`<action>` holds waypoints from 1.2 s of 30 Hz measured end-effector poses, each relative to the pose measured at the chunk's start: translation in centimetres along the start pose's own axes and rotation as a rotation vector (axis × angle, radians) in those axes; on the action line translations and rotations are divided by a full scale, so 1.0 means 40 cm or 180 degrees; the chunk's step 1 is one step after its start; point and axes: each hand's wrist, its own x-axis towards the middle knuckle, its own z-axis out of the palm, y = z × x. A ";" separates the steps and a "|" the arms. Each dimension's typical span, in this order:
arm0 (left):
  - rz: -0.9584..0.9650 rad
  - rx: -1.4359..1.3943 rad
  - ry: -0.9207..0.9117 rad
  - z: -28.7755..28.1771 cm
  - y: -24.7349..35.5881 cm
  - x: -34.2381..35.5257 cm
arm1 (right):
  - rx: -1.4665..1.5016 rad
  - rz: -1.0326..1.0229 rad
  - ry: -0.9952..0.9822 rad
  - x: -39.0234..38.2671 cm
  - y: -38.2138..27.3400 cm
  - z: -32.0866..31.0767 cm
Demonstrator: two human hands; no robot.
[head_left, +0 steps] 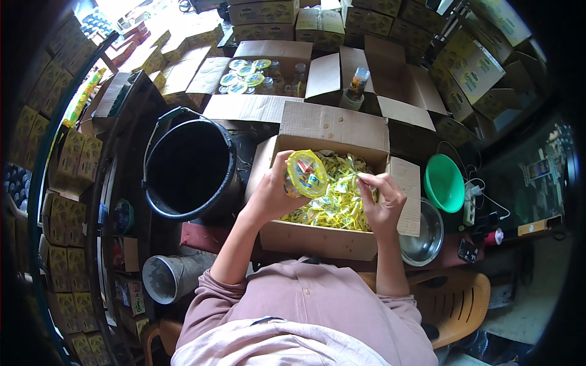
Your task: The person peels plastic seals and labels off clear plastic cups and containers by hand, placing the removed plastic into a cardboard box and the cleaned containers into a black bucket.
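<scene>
A clear cup with a yellow printed film lid point(307, 174) sits in my left hand point(268, 194), its lid tilted toward me and its wall wrapped by my fingers. My right hand point(386, 200) is a short way to the right, thumb and fingertips pinched together. A thin pale strip seems to be at those fingertips, but it is too small to name. Both hands are over an open cardboard box point(317, 240) on the table. Inside lies a heap of yellow and white film scraps point(339, 204).
A black bucket point(152, 183) stands left of the box. To the right are a green bowl point(444, 183) and a metal bowl point(432, 235). Behind, another open carton point(244, 108) holds lidded cups, beside a jar point(359, 82). Stacked cartons point(61, 232) line the left.
</scene>
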 end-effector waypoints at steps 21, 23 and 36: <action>0.0728 -0.0164 0.0006 0.002 0.067 0.004 | -0.1237 -0.2219 -0.0926 0.082 0.017 -0.052; 0.0714 -0.0229 -0.0108 0.002 0.066 0.006 | -0.1231 -0.2317 -0.0882 0.078 0.017 -0.048; 0.0444 -0.1006 -0.0977 0.029 0.041 -0.008 | -0.0924 -0.2321 -0.1021 0.058 -0.005 -0.033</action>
